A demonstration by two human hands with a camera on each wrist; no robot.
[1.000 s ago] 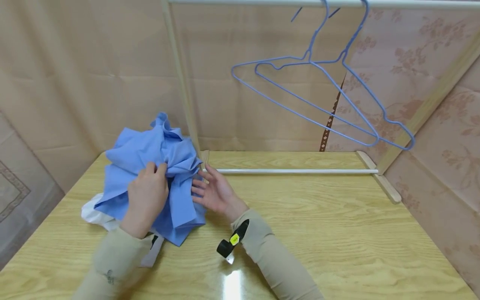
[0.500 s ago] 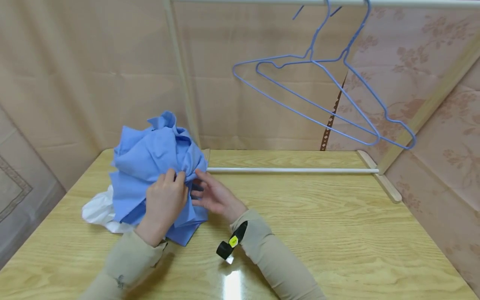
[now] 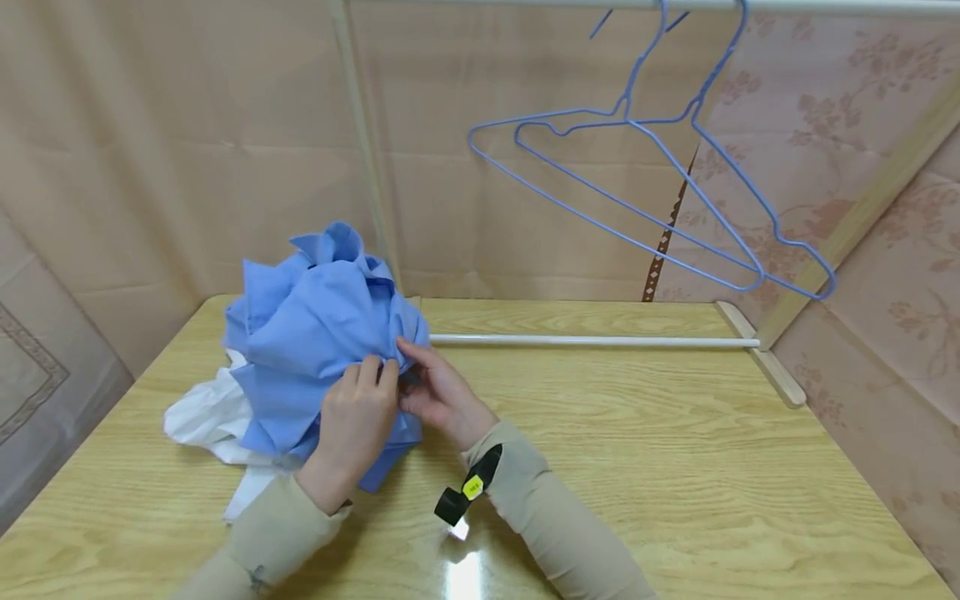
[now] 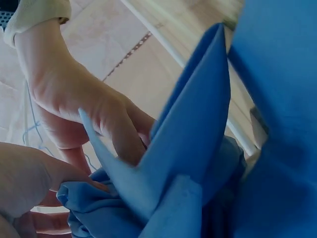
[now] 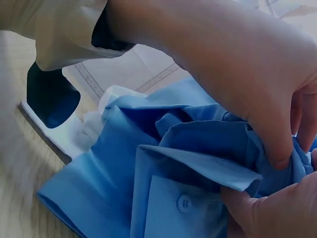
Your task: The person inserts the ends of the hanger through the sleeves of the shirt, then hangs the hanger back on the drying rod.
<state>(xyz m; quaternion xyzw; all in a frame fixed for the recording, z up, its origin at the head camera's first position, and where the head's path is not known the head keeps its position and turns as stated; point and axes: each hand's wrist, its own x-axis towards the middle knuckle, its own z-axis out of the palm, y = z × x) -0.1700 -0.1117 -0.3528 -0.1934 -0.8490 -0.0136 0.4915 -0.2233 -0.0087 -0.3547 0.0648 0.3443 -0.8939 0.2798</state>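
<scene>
Where wrist shows button (image 5: 184, 203), head doesn't.

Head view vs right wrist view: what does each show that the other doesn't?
Head only: two blue wire hangers on a rail, the white rod, the wooden table, a white cloth. Right wrist only: a button on the crumpled blue shirt. Both: left hand and right hand pinching the shirt.

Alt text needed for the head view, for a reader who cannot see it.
Both hands, left hand and right hand, pinch a crumpled blue shirt lying over white cloth on a wooden table. Two blue wire hangers hang from a rail above.
</scene>
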